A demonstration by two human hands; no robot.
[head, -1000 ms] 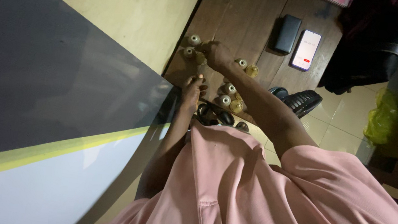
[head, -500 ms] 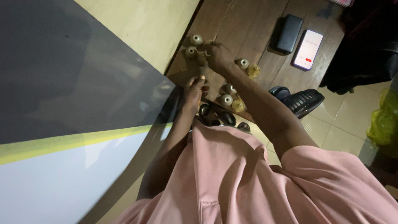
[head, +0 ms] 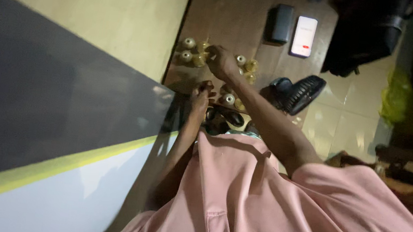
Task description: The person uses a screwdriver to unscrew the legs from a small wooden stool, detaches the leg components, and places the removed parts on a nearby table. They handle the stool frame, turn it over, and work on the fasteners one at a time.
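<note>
Several yellowish translucent wheels with pale hubs lie on a dark wooden surface. My right hand reaches out among them, its fingers closed over one wheel of the far cluster. Closer to my body, my left hand has its fingers curled beside another wheel; what it holds is hidden. A dark rounded object lies just below the left hand. My pink shirt fills the lower part of the view.
A black rectangular pack and a lit phone lie further out on the wood. A small black fan sits beside my right forearm, a dark bag beyond it. A grey, yellow-striped and white wall lies at left.
My right hand has shifted slightly toward the far cluster of wheels. The left hand stays in place near my body.
</note>
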